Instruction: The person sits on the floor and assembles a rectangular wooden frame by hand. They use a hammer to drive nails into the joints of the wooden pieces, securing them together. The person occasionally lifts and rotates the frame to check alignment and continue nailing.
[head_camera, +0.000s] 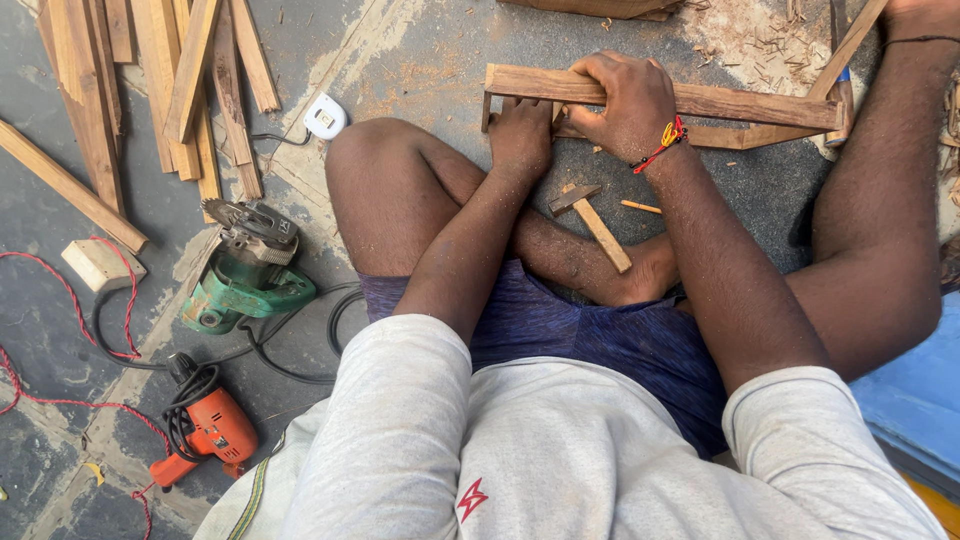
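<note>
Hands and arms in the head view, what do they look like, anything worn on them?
Both arms are bare from the short sleeves down. The sleeves belong to a light grey T-shirt. The right hand has a red thread with a small yellow bit tied at its wrist. The left hand wears nothing, and fine pale dust speckles both forearms. No gloves or rings show.

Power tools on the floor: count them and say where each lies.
2. A green circular saw lies on the grey concrete floor beside the person's knee; an orange electric drill lies nearer the camera, below it. Others may sit outside the frame.
</note>
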